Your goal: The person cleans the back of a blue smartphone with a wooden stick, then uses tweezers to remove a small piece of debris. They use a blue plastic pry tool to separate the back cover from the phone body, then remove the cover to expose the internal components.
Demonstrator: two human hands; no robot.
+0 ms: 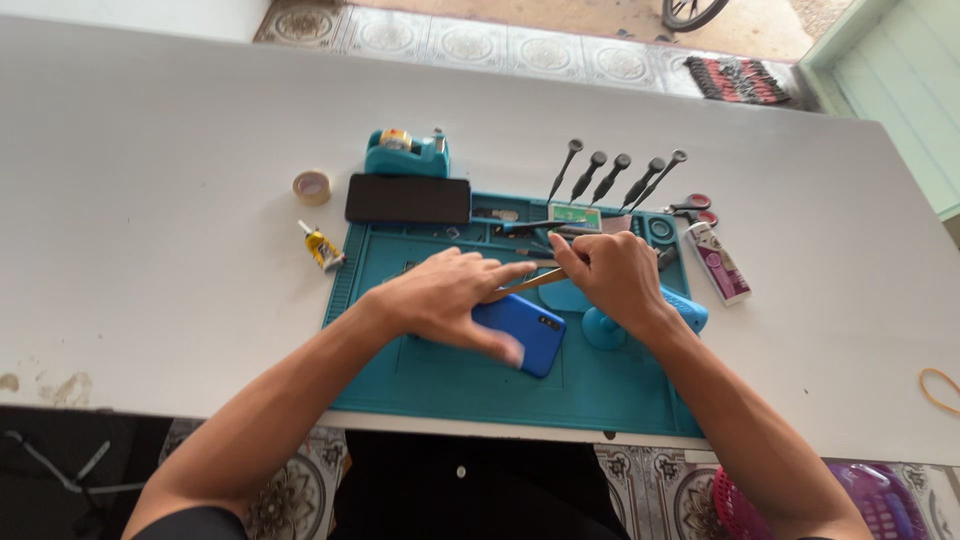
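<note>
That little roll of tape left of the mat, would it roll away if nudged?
The tape roll lies flat on the white table, so it would probably slide, not roll. It looks small and hollow, likely light. Stood on edge, it could roll.

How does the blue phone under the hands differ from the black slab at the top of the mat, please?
The blue phone lies askew near the mat's middle, while the black slab lies straight along its top edge. The blue phone is pressed by the left hand, with the right hand holding a thin tan tool just above it; the black slab is untouched. The blue one is partly covered; the black one is in full view. Both are flat, rounded rectangles.
</note>
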